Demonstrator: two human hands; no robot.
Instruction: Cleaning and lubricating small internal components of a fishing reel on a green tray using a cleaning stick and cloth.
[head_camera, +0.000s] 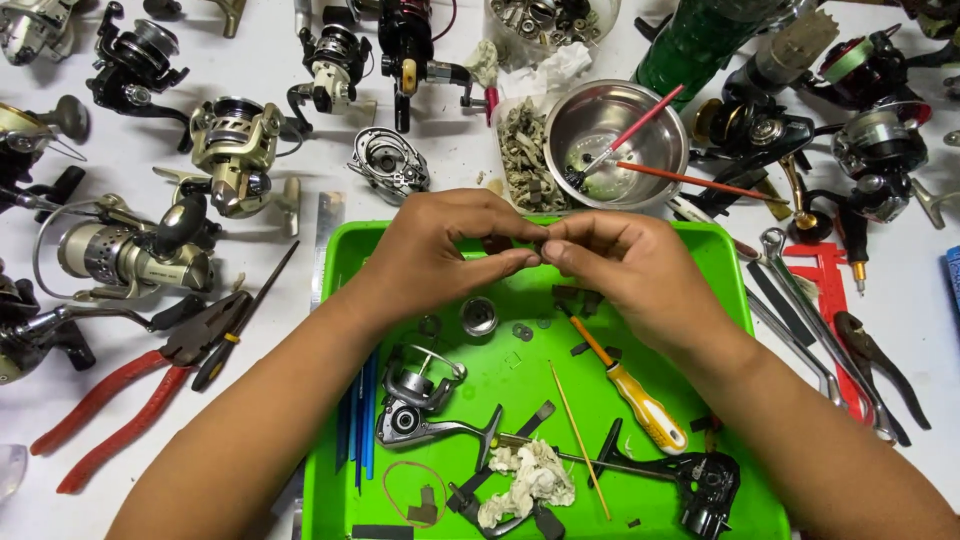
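White table (450, 165); green tray (520, 395), reels (235, 150), red pliers (120, 420).

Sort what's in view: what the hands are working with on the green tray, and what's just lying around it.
In hand: left hand and right hand pinch a small dark part over the green tray.

Lying about: red-handled pliers, steel bowl, yellow-handled screwdriver, crumpled rag.

Both forearms bare, no sleeves, rings or watch.
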